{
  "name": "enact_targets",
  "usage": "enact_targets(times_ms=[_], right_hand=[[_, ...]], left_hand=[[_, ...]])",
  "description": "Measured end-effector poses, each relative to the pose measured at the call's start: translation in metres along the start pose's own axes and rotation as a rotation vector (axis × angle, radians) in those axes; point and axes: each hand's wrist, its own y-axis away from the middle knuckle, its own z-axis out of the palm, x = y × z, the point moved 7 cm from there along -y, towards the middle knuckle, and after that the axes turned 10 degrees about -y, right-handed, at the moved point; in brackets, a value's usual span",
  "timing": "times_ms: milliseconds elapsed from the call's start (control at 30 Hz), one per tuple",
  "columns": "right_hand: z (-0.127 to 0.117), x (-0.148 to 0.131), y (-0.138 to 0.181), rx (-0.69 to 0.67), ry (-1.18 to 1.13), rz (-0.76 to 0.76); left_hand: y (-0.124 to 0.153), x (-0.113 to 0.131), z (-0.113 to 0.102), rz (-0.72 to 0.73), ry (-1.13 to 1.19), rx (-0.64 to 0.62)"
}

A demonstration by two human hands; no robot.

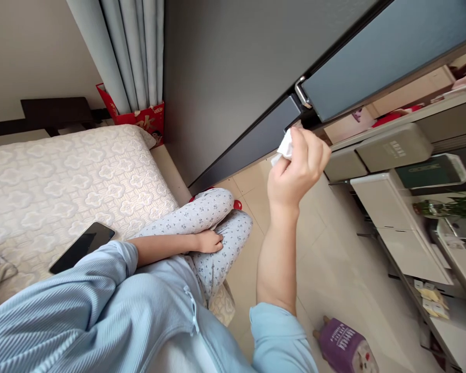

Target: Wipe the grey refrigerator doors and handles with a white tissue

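Observation:
My right hand [301, 163] is raised near the lower end of the dark cabinet, its fingers pinched round a crumpled white tissue [286, 145]. Part of the tissue is hidden behind my fingers. Just above this hand is a metal handle [303, 93], next to a blue-grey panel [357, 67]. My left hand [208, 242] rests on my lap, fingers curled in, on the patterned trousers [194, 210]. Nothing shows in it.
A black phone [83, 247] lies on the quilted bed [89, 176] at my left. A red bag [151, 122] stands by the curtain [140, 57]. A purple stool [345, 344] is on the tiled floor. White cabinets [396, 243] and storage boxes [394, 147] line the right side.

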Motion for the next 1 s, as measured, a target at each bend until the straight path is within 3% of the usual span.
enact_targets(times_ms=[133, 333, 400, 600, 700, 800, 1000], right_hand=[[0.006, 0.025, -0.004, -0.058, 0.028, 0.063], [0.021, 0.083, -0.002, -0.019, 0.022, 0.187], [0.022, 0.078, 0.001, -0.028, -0.001, 0.192], [0.008, 0.024, 0.006, -0.065, 0.0, 0.146], [0.007, 0.019, 0.006, -0.107, 0.009, 0.164], [0.011, 0.037, 0.005, -0.137, 0.03, 0.21], [0.029, 0.099, -0.001, -0.18, 0.06, 0.266]], left_hand=[[-0.002, 0.001, 0.002, 0.005, -0.015, -0.016], [-0.004, -0.001, 0.003, -0.007, -0.018, -0.005], [-0.004, -0.001, 0.003, -0.008, -0.017, 0.0], [-0.004, -0.001, 0.004, -0.002, -0.042, -0.014], [-0.004, 0.0, 0.005, 0.003, -0.068, -0.038], [-0.004, 0.001, 0.006, 0.007, -0.088, -0.057], [-0.005, 0.001, 0.006, 0.004, -0.115, -0.08]])
